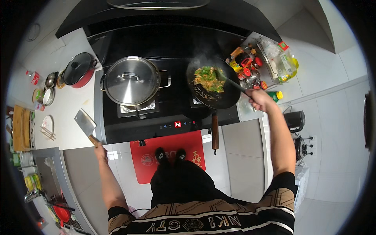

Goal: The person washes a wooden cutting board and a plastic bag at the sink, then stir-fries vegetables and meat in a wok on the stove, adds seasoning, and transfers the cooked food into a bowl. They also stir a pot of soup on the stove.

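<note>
My right hand (261, 100) grips the dark handle of a cooking spatula (235, 84), whose head is in the food on the right side of a black wok (205, 99). Chopped green vegetables with browned pieces (209, 78) fill the wok's middle, and steam rises at its far rim. The wok sits on the right burner, its wooden handle (215, 132) pointing toward me. At the left counter edge, my left hand (100, 151) is closed around the wooden handle of a cleaver (85, 121). Its broad blade is over the white counter.
A lidded steel pot (132, 82) occupies the left burner of the black cooktop (176, 105). Beyond it stands a red pot with a glass lid (78, 70). Sauce bottles and jars (245, 66) crowd the wok's right side. Chopsticks lie across a small plate (48, 126) at left.
</note>
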`<state>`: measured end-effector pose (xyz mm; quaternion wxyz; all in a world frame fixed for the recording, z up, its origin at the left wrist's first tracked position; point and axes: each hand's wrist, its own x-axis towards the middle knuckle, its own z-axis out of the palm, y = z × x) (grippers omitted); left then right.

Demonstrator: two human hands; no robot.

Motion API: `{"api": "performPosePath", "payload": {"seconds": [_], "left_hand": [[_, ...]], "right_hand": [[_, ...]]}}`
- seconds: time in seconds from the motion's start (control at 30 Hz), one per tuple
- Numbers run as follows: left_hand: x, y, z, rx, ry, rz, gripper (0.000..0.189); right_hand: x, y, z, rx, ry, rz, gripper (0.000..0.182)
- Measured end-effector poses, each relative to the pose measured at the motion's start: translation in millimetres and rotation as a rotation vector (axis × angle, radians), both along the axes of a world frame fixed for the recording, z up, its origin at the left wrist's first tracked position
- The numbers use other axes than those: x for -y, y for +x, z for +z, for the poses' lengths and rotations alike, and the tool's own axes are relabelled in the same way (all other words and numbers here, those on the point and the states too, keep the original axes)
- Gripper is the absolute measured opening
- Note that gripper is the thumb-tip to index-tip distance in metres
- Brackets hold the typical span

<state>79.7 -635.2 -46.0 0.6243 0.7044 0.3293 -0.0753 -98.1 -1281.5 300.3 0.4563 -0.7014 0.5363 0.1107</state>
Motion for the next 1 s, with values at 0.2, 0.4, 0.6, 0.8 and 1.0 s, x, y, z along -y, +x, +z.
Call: {"api": "performPosePath", "payload": {"seconds": [0.2,0.4,0.6,0.8,1.0], "left_hand": [[7.7,12.0,8.2,0.049,-0.070,-0.004,0.032],[34.1,-2.5,44.3,-0.029,-0.007,-0.102,0.040],[142.2,-58.4,72.5,0.116,0.017,-0.321,0.026],[305.5,-166.4,172.5,-0.037,-0.297,-0.725,0.028],[395.5,-223.4,191.4,-0.188,-0.406,-0.978,0.048]], "right_hand": [[-16.1,-10.4,-35.1,-0.205,-0.670,0.677,0.034],[26.8,-21.7,76.2,-0.341,-0.589,0.876,0.032],[24.5,5.0,12.4,-0.380,-0.824,0.994,0.026],[50.0,3.2,60.0,-0.410,-0.997,1.130,0.019],[103.1,8.1,9.1,-0.310,-1.107,1.259,0.017]]}}
